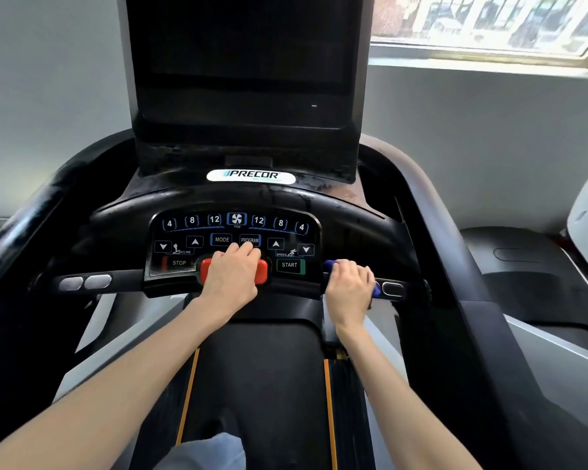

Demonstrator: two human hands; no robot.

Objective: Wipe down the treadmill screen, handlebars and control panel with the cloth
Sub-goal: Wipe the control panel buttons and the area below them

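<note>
- The control panel reads STOP, START, MODE, PROGRAM, INCLINE, SPEED and FAN, with a PRECOR badge just above it.
- The left hand rests loosely on the panel's red button, gripping nothing.
- The right hand clutches the blue cloth round the handlebar, just right of the panel.

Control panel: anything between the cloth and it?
Yes: the left hand lies over the red button, fingertips by the PROGRAM key, covering the lower middle of the control panel. The right hand grips the cloth on the right handlebar.
</note>
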